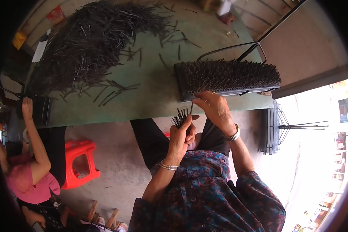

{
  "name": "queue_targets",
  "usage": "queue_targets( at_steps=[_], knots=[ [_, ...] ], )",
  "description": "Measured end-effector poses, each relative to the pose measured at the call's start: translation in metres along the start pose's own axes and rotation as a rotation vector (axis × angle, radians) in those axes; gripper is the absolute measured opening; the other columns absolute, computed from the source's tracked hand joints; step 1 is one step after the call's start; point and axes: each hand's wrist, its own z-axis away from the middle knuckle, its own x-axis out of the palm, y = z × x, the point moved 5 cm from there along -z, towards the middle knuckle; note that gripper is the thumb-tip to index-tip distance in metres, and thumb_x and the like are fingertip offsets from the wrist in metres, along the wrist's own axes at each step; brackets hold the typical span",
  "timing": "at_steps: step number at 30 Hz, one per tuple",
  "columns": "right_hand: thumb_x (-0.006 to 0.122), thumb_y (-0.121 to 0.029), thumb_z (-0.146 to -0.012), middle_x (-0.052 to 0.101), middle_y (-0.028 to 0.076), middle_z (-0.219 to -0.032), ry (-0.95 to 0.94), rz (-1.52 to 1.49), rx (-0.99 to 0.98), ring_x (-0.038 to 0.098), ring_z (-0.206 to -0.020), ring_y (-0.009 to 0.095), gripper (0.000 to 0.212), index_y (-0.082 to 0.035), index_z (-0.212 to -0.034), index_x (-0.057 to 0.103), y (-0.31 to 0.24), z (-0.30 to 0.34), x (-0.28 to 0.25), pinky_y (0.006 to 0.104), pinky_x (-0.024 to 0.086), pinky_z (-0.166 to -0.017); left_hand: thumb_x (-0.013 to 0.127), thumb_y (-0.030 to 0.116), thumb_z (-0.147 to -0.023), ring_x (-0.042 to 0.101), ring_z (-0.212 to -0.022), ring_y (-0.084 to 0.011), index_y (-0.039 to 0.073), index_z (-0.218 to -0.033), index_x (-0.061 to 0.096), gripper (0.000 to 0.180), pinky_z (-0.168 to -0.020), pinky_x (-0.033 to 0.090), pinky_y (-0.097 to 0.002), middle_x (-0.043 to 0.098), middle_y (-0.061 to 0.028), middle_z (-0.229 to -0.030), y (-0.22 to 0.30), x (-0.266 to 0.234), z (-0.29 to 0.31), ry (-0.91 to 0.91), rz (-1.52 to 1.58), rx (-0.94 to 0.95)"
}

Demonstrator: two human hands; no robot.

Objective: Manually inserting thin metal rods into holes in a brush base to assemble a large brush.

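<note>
My left hand (179, 136) is closed round a small bundle of thin dark sticks (178, 118), their ends poking up above the thumb. Just to its right and above, my right hand (214, 110) pinches a single dark stick (192, 106) between thumb and fingers. The right fingertips are beside the near edge of a long dark holder (185, 86) with rows of small holes. Dark sticks stand upright in most of it, packed closely. Bare holes show along its near left edge.
A large heap of loose dark sticks (85, 46) covers the back left of the green table (150, 104), with strays around it. Behind the holder rises a wire frame (228, 48). A co-worker's arm (36, 143) reaches the table's left end, near a red stool (81, 164).
</note>
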Motion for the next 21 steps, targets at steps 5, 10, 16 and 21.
queue_targets(
  at_steps=[5, 10, 16, 21],
  knots=[
    [0.064, -0.009, -0.088, 0.069, 0.01, -0.081, -0.125, -0.379, 0.27, 0.063, -0.065, 0.013, 0.015, 0.002, -0.098, 0.063, 0.007, 0.006, 0.0, 0.0275, 0.049, -0.059, 0.057, 0.033, -0.099, 0.031, -0.045, -0.0023, -0.001, -0.117, 0.062, 0.039, -0.043, 0.023, -0.0199, 0.051, 0.0009, -0.062, -0.006, -0.001, -0.004, 0.011, -0.009, 0.023],
    [0.063, -0.005, -0.089, 0.067, 0.007, -0.076, 0.334, -0.101, -0.03, 0.061, -0.064, 0.012, 0.008, -0.001, -0.096, 0.061, 0.002, -0.005, -0.016, 0.0266, 0.049, -0.062, 0.055, 0.035, -0.1, 0.033, -0.048, -0.0025, 0.001, -0.114, 0.059, 0.037, -0.043, 0.024, -0.0194, 0.052, -0.0004, -0.064, -0.006, -0.004, -0.006, 0.019, -0.005, 0.03],
    [0.066, -0.004, -0.088, 0.065, 0.008, -0.074, 0.347, -0.113, -0.028, 0.062, -0.066, 0.015, 0.007, -0.003, -0.094, 0.062, 0.012, -0.006, 0.003, 0.0283, 0.049, -0.062, 0.056, 0.034, -0.1, 0.034, -0.047, -0.0033, 0.003, -0.1, 0.057, 0.031, -0.043, 0.025, -0.0201, 0.051, -0.0008, -0.064, -0.009, -0.004, -0.006, 0.041, 0.024, 0.022],
    [0.069, -0.007, -0.086, 0.062, 0.009, -0.083, 0.231, 0.054, -0.124, 0.06, -0.066, 0.018, 0.014, -0.003, -0.099, 0.066, 0.008, -0.005, 0.012, 0.0308, 0.049, -0.061, 0.057, 0.03, -0.099, 0.034, -0.047, -0.0034, 0.001, -0.102, 0.06, 0.03, -0.043, 0.024, -0.0207, 0.052, -0.0006, -0.065, -0.006, 0.0, -0.006, 0.029, 0.028, 0.029]
  ],
)
